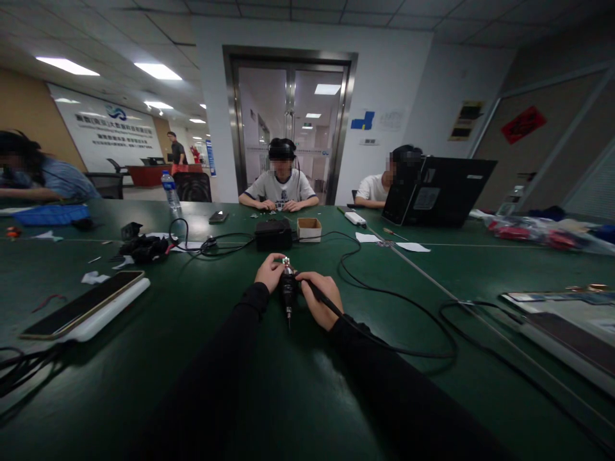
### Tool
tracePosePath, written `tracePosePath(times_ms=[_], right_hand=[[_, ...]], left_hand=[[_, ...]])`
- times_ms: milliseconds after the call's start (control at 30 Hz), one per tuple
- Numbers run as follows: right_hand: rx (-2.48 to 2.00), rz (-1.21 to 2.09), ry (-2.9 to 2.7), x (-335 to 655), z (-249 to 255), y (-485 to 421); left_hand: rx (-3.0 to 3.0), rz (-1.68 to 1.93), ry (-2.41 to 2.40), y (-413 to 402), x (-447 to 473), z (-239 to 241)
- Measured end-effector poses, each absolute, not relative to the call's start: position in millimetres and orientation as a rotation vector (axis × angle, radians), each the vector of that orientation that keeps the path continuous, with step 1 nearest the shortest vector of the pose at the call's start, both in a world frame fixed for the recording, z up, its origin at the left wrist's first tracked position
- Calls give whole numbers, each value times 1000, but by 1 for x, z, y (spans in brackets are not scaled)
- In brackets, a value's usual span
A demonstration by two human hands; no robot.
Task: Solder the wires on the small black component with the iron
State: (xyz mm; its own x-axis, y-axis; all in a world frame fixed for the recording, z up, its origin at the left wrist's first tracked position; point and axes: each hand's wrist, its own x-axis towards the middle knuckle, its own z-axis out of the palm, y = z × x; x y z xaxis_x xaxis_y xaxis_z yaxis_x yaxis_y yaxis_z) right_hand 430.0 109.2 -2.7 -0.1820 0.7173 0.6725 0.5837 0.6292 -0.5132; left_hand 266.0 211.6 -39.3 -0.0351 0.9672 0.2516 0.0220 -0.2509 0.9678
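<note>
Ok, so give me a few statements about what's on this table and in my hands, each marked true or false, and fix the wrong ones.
1. Your right hand holds a slim black pen-like tool. True.
2. Your left hand is over by the blue tray. False: it is at the black metal-tipped device, and the tray is at the far left.
3. The large phone on the left lies on a white slab. True.
4. The water bottle lies on its side. False: it stands upright.
5. The small open box is just right of the black case. True.
</note>
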Motion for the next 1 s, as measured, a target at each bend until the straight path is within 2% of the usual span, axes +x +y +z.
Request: tracePosePath(times_ms=[1000], right_hand=[[-1028,139,-1832,431,-2,108]], left_hand=[[1386,1424,1056,209,267,-37]])
